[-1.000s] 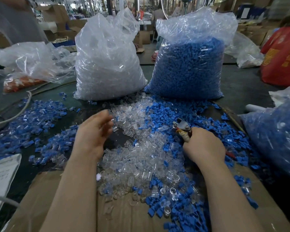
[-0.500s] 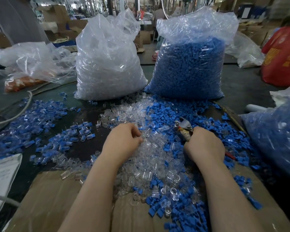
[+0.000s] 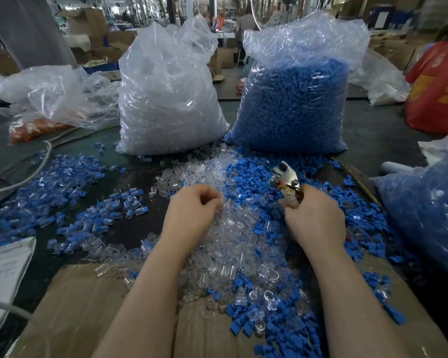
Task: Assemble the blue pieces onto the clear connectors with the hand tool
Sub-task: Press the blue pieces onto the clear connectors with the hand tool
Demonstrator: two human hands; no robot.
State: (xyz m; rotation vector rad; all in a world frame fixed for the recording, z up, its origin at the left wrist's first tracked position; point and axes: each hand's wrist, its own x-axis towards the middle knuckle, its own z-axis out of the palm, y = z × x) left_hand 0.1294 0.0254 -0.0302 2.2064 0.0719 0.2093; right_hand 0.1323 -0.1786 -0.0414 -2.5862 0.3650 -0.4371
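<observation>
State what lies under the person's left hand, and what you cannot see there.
The left hand sits curled on the pile of clear connectors, which spreads out all around it. Whether its fingers have pinched one cannot be seen: the hand itself covers them.

Blue pieces (image 3: 259,177), clear connectors (image 3: 233,244), a red bag (image 3: 440,91), brown cardboard (image 3: 83,313).

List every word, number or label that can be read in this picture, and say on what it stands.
Nothing can be read for certain.
Red bag, far right: yellow print, too blurred to read.
White paper, left edge: faint lines of print, too small to read.
The two big bags and the hand tool show no text.
</observation>
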